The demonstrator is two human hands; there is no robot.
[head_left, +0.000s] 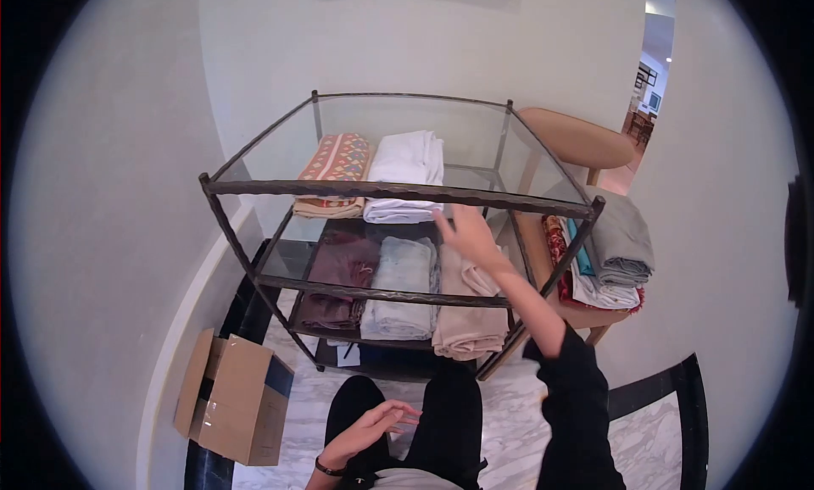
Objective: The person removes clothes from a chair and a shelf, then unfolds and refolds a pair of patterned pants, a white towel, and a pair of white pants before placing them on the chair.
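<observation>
My right hand (468, 237) reaches into the dark metal rack (398, 193), fingers apart and holding nothing. It is just right of a folded white cloth (409, 164) on the glass middle shelf. Left of that cloth lies a folded orange patterned textile (339, 164). On the shelf below, folded maroon trousers (339, 274), pale blue jeans (403, 291) and beige trousers (471, 325) lie side by side, the beige pair partly under my right forearm. Over my lap, my left hand (377, 426) hovers with fingers loosely stretched out and nothing in them.
To the right, a wooden chair (577, 138) carries a stack with folded grey cloth (623, 236) on top and red and teal fabrics beneath. A cardboard box (242, 397) stands on the marble floor at lower left. Walls (407, 49) close in the rack behind and at left.
</observation>
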